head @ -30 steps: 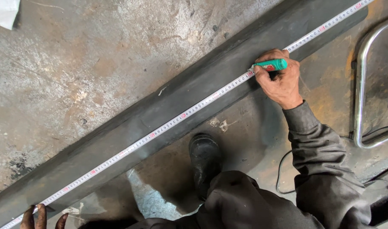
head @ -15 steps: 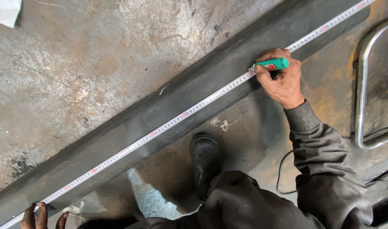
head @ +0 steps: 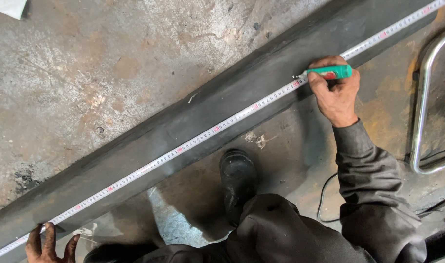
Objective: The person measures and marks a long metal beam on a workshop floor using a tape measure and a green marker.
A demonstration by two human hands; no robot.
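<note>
Nothing has moved: your right hand (head: 336, 95) still grips the green marker (head: 329, 73) on the tape measure (head: 198, 140); left hand (head: 49, 243) pins its end.

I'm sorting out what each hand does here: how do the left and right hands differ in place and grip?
The right hand is in full view at the upper right and holds a green marker with its tip at the tape measure. The left hand is cut off at the bottom left edge, fingers spread by the tape's end, holding no tool. Both are bare and beside the dark beam.
</note>
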